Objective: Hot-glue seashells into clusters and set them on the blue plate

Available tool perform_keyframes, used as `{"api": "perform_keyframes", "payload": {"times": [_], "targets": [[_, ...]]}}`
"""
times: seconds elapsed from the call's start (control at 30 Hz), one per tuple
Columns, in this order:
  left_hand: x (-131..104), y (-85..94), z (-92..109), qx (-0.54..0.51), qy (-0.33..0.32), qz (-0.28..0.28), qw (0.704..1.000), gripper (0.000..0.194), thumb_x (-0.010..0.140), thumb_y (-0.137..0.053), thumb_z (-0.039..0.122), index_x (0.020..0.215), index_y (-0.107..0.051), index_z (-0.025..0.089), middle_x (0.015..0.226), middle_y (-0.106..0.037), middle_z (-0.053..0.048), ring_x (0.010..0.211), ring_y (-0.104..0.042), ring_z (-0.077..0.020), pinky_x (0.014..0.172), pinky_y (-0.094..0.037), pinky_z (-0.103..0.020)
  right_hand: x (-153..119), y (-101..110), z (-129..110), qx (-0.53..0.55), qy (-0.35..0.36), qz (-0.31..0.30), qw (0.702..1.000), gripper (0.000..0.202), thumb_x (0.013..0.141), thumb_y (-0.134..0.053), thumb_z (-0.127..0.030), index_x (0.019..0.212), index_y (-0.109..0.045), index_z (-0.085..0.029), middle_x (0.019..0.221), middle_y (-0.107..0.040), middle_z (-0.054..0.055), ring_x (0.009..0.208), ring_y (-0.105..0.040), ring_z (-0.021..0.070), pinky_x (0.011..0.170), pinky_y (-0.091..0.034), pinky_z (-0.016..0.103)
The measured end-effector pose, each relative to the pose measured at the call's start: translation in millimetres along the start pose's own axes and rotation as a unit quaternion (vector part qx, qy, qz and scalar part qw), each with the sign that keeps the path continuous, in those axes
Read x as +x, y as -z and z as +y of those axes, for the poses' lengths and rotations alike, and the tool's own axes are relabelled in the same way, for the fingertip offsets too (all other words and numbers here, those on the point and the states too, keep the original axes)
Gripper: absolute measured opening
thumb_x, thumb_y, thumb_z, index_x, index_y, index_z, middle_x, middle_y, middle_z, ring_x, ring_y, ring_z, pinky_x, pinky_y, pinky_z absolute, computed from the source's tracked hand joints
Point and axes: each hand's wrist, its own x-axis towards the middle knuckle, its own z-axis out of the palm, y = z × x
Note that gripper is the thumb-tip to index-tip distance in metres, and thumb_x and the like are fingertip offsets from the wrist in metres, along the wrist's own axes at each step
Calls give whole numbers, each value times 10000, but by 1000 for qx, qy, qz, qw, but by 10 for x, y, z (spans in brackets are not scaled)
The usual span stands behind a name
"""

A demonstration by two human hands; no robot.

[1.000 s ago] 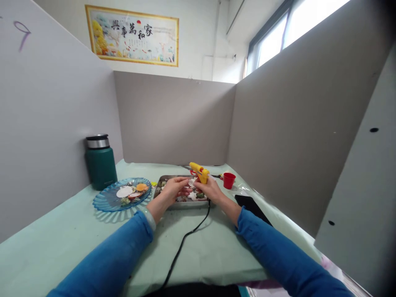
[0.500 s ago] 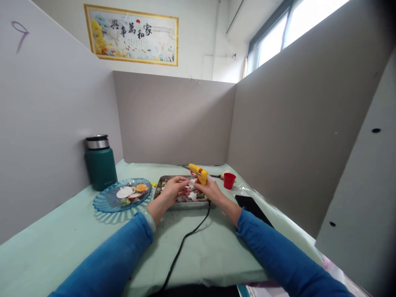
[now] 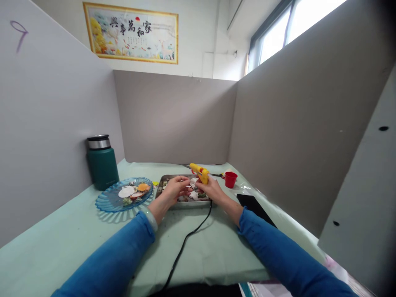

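Note:
My right hand [image 3: 210,189] is closed around the handle of a yellow glue gun [image 3: 200,172], whose body points up and to the left. A black cord hangs down from that hand and runs over the table to the front edge. My left hand [image 3: 175,189] is above the left part of a metal tray [image 3: 188,205], its fingers bent and brought together; whatever they pinch is too small to name. The tray holds white, brown and green pieces, partly hidden by both hands.
At the left, a scalloped blue plate [image 3: 108,199] bears white, orange and green pieces, with a green bottle [image 3: 103,168] behind it. A red cup [image 3: 230,180] and a black flat object [image 3: 255,209] lie to the right. Grey panels enclose the table [image 3: 213,247].
The whole view has shifted slightly. Both hands keep nearly the same pose, and the glue gun is still in my right hand.

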Motion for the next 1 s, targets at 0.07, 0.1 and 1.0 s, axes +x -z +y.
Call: {"api": "perform_keyframes", "payload": {"times": [0.07,0.1,1.0], "targets": [[0,-1,0,-3,0,3,1000,175,775,-739,157,853,-583,144,687,-649,-26,558,-673,-144,536,-551,-246,-1,-1,-3,-7,-1,-7,1000,232,677,-644,-294,851,-543,-178,683,-557,-24,539,-518,116,492,-424,241],[-1,-3,2,-4,0,5,1000,182,770,-745,159,849,-583,144,685,-648,-24,556,-671,-143,541,-554,-248,0,-3,-1,-10,-4,-10,1000,225,680,-639,-290,849,-544,-177,670,-553,-27,528,-513,114,485,-418,239],[-60,-68,69,-18,15,11,1000,142,795,-720,102,791,-580,117,653,-650,-47,600,-688,-160,593,-577,-272,14,3,53,19,-19,-25,999,269,679,-687,-339,862,-558,-189,636,-545,-22,508,-492,122,486,-402,258]]}}
